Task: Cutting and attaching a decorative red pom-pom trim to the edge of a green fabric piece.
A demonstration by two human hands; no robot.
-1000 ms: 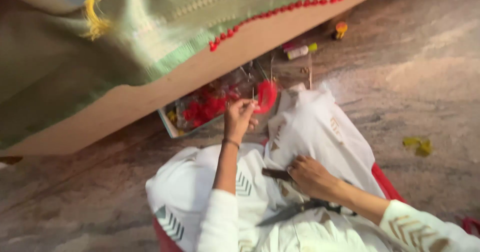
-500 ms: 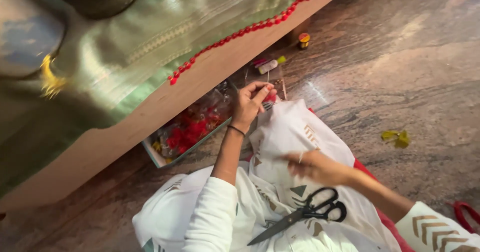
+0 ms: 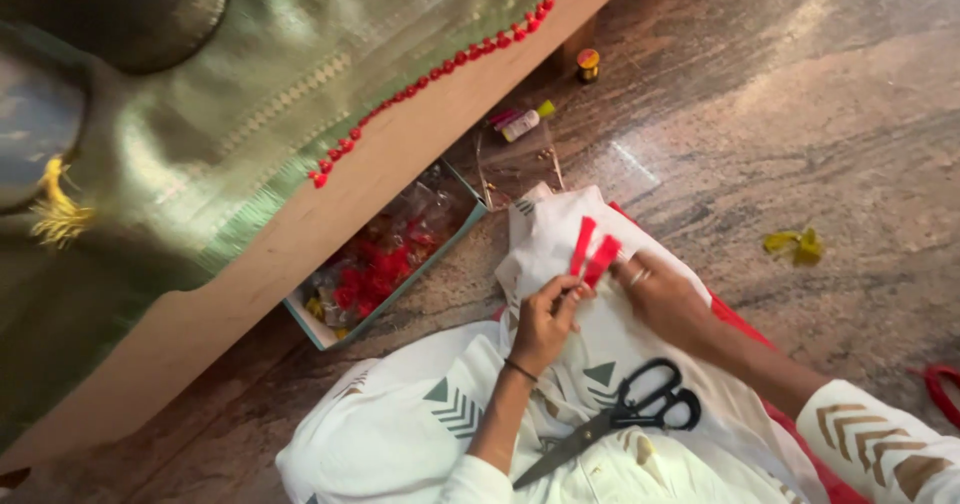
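My left hand (image 3: 545, 319) pinches the lower ends of two short red strips (image 3: 592, 251) that stand up from my fingers over my lap. My right hand (image 3: 660, 299), with a ring on one finger, touches the strips from the right side. Black-handled scissors (image 3: 620, 419) lie loose on my white patterned clothing (image 3: 420, 434), just below both hands. A shallow tray (image 3: 385, 269) with red and yellow bits in clear packets sits on the floor beyond my left hand.
A wooden bed edge (image 3: 330, 214) runs diagonally, draped with green cloth (image 3: 270, 74) trimmed in red beads. On the stone floor lie a small tube (image 3: 527, 124), a little jar (image 3: 588, 62), yellow scraps (image 3: 797, 245) and a clear plastic sheet (image 3: 515, 164).
My left hand came back from the tray to my lap, now holding red strips. My right hand moved up to meet them. The scissors have come fully into view.
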